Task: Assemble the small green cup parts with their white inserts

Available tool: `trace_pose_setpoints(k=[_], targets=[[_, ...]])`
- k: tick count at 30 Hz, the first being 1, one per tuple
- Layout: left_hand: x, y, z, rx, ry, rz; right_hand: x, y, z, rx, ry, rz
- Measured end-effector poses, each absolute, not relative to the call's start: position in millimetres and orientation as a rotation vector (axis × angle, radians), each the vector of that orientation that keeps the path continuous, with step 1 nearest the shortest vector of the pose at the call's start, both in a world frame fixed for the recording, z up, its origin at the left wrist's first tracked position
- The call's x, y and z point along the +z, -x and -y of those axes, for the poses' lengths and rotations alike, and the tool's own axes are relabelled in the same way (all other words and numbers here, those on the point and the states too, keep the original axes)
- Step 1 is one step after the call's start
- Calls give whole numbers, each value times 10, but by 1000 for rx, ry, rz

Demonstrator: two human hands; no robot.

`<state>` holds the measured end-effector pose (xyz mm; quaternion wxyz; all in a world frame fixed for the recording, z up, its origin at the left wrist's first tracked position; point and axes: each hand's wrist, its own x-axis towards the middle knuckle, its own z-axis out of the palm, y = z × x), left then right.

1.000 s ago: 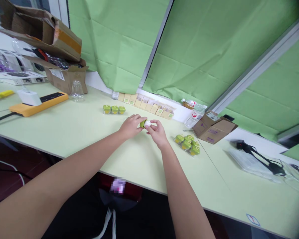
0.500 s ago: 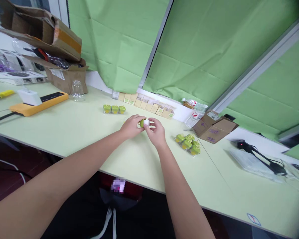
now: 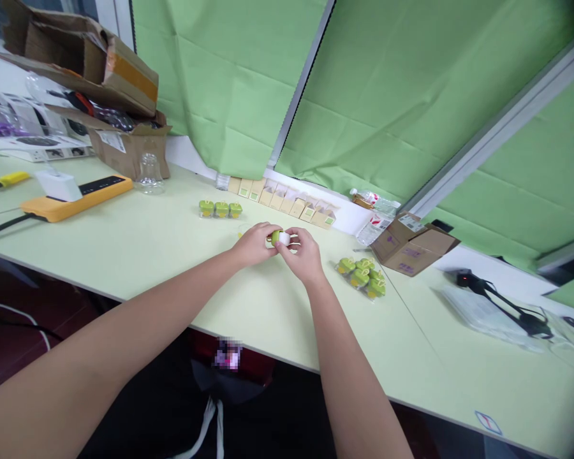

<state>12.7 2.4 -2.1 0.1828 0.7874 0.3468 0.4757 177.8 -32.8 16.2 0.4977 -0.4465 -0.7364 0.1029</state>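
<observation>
Over the middle of the table, my left hand (image 3: 256, 245) is closed on a small green case (image 3: 275, 238) with a gold-coloured bit at its side. My right hand (image 3: 307, 254) pinches a white rounded piece (image 3: 284, 238) that sits against the green case. Fingers hide part of both, so I cannot tell how far one is inside the other. Left of my hands stands a row of similar green items in clear packs (image 3: 220, 209). A cluster of green items in clear packaging (image 3: 361, 276) lies to the right.
Small tan boxes (image 3: 287, 201) line the back edge below green blinds. Plastic bottles (image 3: 374, 220) and a cardboard box (image 3: 414, 244) stand back right. At the left are an orange power strip (image 3: 93, 194), a clear jar (image 3: 150, 173) and stacked cartons (image 3: 129, 146).
Both hands stay together around the green case and white piece, with only a slight shift to the right. The whole view has drifted a little the same way.
</observation>
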Motion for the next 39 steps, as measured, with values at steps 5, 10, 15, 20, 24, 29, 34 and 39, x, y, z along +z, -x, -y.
trace_pose_setpoints(k=[5,10,15,20,24,29,34,39], targets=[[-36,-167,-67,1347,-1964,-849,200,-1779,338,201,1095,1739],[-56,-201,-95,1306,-1713,-682,205,-1762,340,157,1098,1691],[23,-182,-61,1169,-1404,-489,225,-1747,356,145,1048,1695],[126,-115,-19,1045,-1120,-343,277,-1724,399,118,1017,1686],[137,-77,-19,1027,-1073,-312,313,-1705,434,114,962,1723],[124,-45,-39,1027,-1060,-281,334,-1711,447,49,953,1778],[153,-34,-27,1035,-1083,-236,333,-1702,468,0,981,1794],[182,-22,-9,1041,-1094,-242,330,-1683,475,-26,977,1779]])
